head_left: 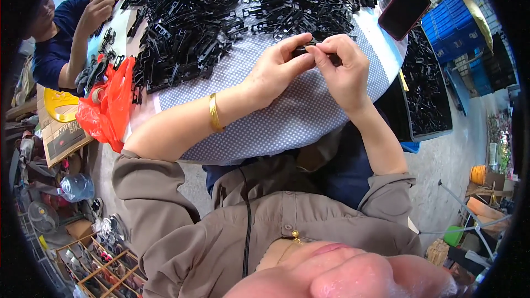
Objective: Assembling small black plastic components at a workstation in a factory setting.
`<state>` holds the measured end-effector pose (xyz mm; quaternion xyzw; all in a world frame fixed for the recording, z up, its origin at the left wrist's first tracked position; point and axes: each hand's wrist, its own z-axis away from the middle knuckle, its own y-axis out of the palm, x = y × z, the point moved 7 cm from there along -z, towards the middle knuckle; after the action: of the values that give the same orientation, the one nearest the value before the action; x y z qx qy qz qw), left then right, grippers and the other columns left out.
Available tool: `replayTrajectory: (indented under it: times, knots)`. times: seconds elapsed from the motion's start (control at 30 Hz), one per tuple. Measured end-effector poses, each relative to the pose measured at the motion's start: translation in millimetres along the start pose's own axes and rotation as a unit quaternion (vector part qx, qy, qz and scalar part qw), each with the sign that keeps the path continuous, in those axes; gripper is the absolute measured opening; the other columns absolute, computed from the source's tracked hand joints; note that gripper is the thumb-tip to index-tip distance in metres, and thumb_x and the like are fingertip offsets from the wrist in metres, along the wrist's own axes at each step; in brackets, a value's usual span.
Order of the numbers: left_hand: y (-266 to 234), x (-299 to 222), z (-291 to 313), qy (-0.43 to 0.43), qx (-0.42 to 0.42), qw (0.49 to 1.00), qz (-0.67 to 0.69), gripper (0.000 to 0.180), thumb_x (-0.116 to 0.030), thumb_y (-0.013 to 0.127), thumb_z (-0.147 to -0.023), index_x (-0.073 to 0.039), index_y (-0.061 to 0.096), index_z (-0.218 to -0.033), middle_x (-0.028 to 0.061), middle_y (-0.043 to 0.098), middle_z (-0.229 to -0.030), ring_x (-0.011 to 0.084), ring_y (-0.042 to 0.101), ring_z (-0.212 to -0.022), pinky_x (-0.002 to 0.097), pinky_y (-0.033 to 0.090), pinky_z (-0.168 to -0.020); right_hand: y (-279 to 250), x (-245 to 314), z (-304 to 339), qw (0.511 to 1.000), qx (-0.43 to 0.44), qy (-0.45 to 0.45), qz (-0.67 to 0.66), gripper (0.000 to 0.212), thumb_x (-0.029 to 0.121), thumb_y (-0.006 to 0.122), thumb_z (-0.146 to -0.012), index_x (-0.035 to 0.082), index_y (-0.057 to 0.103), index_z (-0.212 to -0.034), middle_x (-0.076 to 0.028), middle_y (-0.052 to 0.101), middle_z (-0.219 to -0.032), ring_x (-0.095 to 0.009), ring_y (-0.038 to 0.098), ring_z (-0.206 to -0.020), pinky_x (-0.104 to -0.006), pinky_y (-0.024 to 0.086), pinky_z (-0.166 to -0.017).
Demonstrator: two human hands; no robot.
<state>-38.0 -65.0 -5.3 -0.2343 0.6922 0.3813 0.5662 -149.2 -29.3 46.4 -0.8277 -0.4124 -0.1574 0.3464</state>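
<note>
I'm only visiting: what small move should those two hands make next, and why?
Probably hold the small black piece steady with the left hand and gently adjust it with the right hand. Both hands meet at it, above the patterned cloth, while the pile of black pieces lies beyond. Fingers hide most of the piece, so its exact state is unclear.

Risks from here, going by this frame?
1. The small black part pinched between the left hand and right hand might slip and be hard to spot against the black pile.
2. The phone, near the table's right side, might get knocked by a stray right-arm swing.
</note>
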Motion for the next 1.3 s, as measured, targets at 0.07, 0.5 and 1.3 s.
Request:
replayTrajectory:
  times: [0.07, 0.5, 1.3]
  knots:
    - [-0.8, 1.4, -2.0, -0.005, 0.012, 1.000, 0.018, 0.047, -0.010, 0.053, -0.088, 0.000, 0.035, -0.129, 0.0115, 0.051, -0.115, 0.0169, 0.053, -0.103, 0.0309, 0.045, -0.091, -2.1, 6.0, -0.2, 0.998, -0.004, -0.031, 0.058, 0.013, 0.009, 0.069, -0.075, 0.003, 0.059, -0.080, -0.007, 0.057, -0.083, -0.010, 0.054, -0.064, -0.0208, 0.044, -0.053]
    - [3.8, -24.0, 3.2, 0.006, 0.083, 0.996, -0.026, 0.052, -0.010, 0.057, -0.085, -0.002, 0.034, -0.131, 0.0106, 0.052, -0.112, 0.0144, 0.056, -0.092, 0.0294, 0.048, -0.084, -4.5, -15.1, 7.3, 0.928, 0.185, 0.192, -0.261, 0.021, 0.001, 0.063, -0.078, -0.003, 0.060, -0.098, -0.004, 0.057, -0.089, -0.007, 0.054, -0.077, -0.0182, 0.045, -0.065]
    - [-150.0, -78.7, -128.7, 0.045, -0.131, 0.477, -0.868, 0.021, -0.007, 0.049, -0.078, -0.003, 0.050, -0.098, 0.0175, 0.059, -0.096, 0.0334, 0.060, -0.087, 0.0454, 0.047, -0.075, -50.1, -52.2, -0.7, 0.978, 0.143, 0.119, 0.094, 0.017, 0.012, 0.068, -0.072, 0.002, 0.064, -0.084, -0.009, 0.063, -0.081, -0.017, 0.059, -0.068, -0.0259, 0.046, -0.061]
